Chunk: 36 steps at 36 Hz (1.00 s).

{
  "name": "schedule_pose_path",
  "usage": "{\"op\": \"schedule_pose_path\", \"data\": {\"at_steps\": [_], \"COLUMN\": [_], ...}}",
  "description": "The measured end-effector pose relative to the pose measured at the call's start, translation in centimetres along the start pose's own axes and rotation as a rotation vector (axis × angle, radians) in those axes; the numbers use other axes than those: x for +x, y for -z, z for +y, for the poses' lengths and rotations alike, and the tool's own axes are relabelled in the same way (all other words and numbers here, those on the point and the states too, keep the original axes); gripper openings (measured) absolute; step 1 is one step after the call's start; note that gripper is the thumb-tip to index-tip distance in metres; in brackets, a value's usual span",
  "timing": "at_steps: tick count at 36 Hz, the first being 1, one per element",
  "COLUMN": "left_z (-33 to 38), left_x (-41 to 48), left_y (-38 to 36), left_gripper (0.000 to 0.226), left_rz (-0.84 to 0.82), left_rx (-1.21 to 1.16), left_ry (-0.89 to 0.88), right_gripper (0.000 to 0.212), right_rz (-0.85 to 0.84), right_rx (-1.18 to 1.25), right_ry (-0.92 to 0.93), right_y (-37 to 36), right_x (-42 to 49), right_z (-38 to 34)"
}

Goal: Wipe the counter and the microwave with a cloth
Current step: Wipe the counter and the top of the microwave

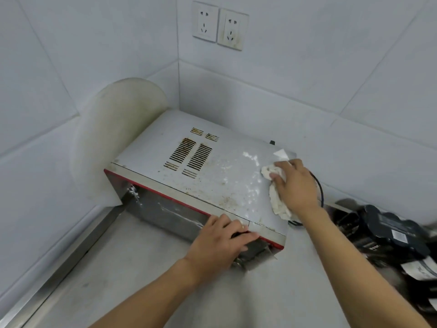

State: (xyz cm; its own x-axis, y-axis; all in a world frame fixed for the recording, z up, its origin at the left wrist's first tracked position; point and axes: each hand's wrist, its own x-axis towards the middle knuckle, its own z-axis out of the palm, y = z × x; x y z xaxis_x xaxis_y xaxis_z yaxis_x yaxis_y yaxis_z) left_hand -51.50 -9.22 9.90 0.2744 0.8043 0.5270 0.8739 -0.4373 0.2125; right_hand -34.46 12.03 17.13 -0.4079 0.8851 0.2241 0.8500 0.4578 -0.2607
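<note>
Head view: right hand [295, 185] grips cloth [277, 203] on microwave [224, 183] top. Left hand [220, 242] lies spread on its front edge.

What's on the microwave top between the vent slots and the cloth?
White splatter and brown grime specks, otherwise bare microwave top; head view.

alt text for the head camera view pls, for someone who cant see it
A person's right hand presses a white cloth onto the stained grey top of a microwave, near its right edge, while the left hand rests on its front edge. The microwave sits in a tiled corner on a grey counter, with two wall sockets above.
</note>
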Motion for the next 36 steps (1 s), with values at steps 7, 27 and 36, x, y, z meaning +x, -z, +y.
{"op": "schedule_pose_path", "data": {"at_steps": [7,27,36], "left_z": [-0.2,0.5,0.4], "left_x": [0.0,0.1,0.4], "left_y": [-0.4,0.5,0.8], "left_gripper": [0.040,0.051,0.049], "left_rz": [0.026,-0.046,-0.076], "left_rx": [-0.006,-0.010,-0.016], "left_ry": [-0.005,0.027,0.030], "right_gripper": [0.030,0.032,0.035], "right_rz": [0.027,-0.079,-0.054], "right_rx": [0.024,0.049,-0.005], "right_ry": [0.149,0.302,0.104], "right_y": [0.5,0.7,-0.9], "right_x": [-10.5,-8.4,-2.0], "right_z": [-3.2,-3.0,-3.5]}}
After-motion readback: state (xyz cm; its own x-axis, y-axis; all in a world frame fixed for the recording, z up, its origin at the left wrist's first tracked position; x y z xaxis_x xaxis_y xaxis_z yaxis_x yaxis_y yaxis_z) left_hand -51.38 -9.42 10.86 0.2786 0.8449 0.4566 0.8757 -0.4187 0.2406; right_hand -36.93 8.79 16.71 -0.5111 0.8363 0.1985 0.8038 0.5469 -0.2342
